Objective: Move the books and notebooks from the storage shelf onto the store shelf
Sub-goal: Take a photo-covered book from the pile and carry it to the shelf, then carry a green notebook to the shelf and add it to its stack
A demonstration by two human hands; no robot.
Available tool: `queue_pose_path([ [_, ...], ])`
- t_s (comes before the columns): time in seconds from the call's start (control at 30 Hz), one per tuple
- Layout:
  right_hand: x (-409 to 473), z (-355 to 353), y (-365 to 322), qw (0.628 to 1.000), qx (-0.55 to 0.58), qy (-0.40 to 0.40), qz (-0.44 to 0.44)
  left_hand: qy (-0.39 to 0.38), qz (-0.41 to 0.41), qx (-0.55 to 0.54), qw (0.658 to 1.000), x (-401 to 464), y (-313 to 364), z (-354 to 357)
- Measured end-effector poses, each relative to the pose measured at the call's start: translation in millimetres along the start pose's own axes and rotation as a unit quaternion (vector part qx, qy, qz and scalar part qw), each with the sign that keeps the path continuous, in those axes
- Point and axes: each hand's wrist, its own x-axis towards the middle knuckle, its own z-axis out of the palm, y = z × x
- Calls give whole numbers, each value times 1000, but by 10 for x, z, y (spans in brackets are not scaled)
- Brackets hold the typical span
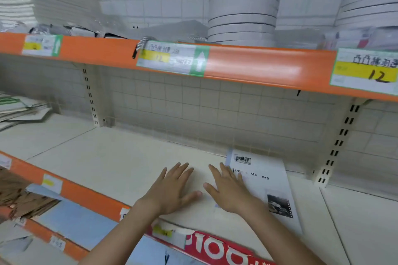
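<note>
Lying flat with fingers spread, the left hand rests palm down on the cream shelf and holds nothing. The right hand lies just beside it, fingers straight and splayed, its outer edge over the left margin of a white notebook; it grips nothing. The notebook lies flat on the shelf near the tiled back wall, its cover bearing small black print and a dark photo at the near corner. To the far left of the same shelf sits a low pile of papers. Above runs an orange shelf edge with price tags, one at the right marked 12. On that upper shelf stand tall stacks of white goods. Below the hands, a red sign fronts the shelf.
</note>
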Motion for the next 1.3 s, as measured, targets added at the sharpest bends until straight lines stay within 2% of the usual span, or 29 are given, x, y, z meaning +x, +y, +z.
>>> queue_pose_path([
  [0.27, 476, 131, -1277, 992, -9, -33, -122, 35, -146, 35, 988, -720, -1254, -292],
  [0.6, 885, 578, -3309, 960, 4, -68, -272, 81, -307, 66, 946, -2073, -2829, -630],
  [0.9, 1017, 856, -4739, 934, 14, -81, -347, 80, -385, 80, 916, -3088, -3747, -787],
  [1.3, 1279, 999, -5717, 919, 19, -106, -380, 73, -433, 42, 898, -3483, -4394, -741],
])
